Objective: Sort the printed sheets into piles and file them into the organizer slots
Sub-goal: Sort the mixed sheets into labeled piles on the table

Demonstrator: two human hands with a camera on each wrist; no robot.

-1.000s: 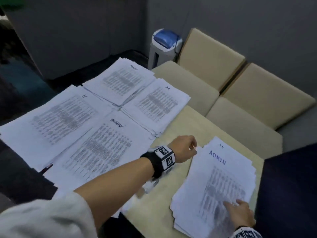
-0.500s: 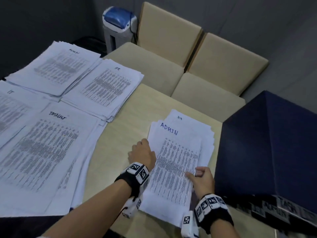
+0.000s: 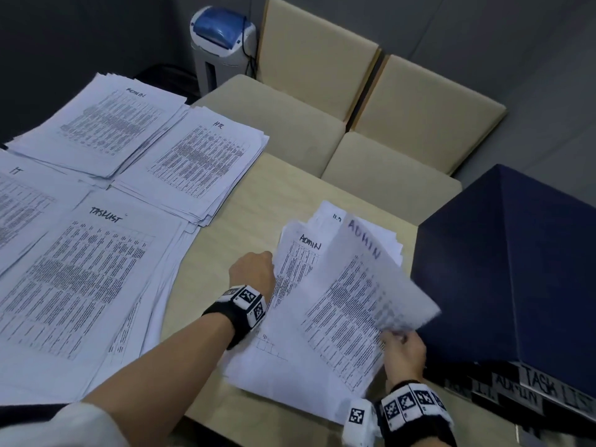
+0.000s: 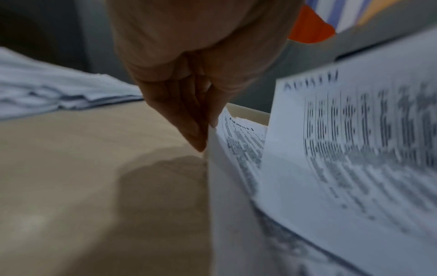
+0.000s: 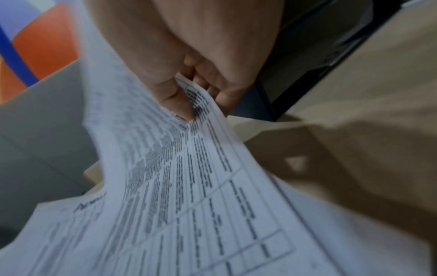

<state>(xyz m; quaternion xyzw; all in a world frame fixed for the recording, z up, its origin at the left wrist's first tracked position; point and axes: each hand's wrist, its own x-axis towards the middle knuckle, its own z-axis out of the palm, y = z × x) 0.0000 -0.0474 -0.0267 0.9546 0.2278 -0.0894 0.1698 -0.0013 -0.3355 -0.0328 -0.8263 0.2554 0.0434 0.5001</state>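
An unsorted pile of printed sheets (image 3: 290, 366) lies on the table in front of me. My right hand (image 3: 400, 346) pinches the lower right edge of the top sheet (image 3: 354, 301), headed ADMIN, and holds it curled up off the pile. In the right wrist view the thumb presses that sheet (image 5: 189, 177) against the fingers. Another ADMIN sheet (image 3: 300, 259) shows beneath. My left hand (image 3: 254, 269) is at the pile's left edge, where thumb and fingers pinch the paper edge (image 4: 209, 142). Sorted piles lie to the left: ADMIN (image 3: 106, 124), HR (image 3: 200, 159), IT (image 3: 19, 201), TASKLIST (image 3: 87, 279). The dark blue organizer (image 3: 516, 269) stands at the right.
The beige table (image 3: 258, 195) shows bare between the sorted piles and the unsorted pile. Two beige chairs (image 3: 354, 124) stand beyond its far edge, with a white and blue shredder (image 3: 222, 43) behind them. Taped labels (image 3: 532, 388) run along the organizer's front.
My right hand has lifted the top ADMIN sheet off the pile, baring another ADMIN sheet. The left hand stays at the pile's left edge. My view has turned right, toward the organizer.
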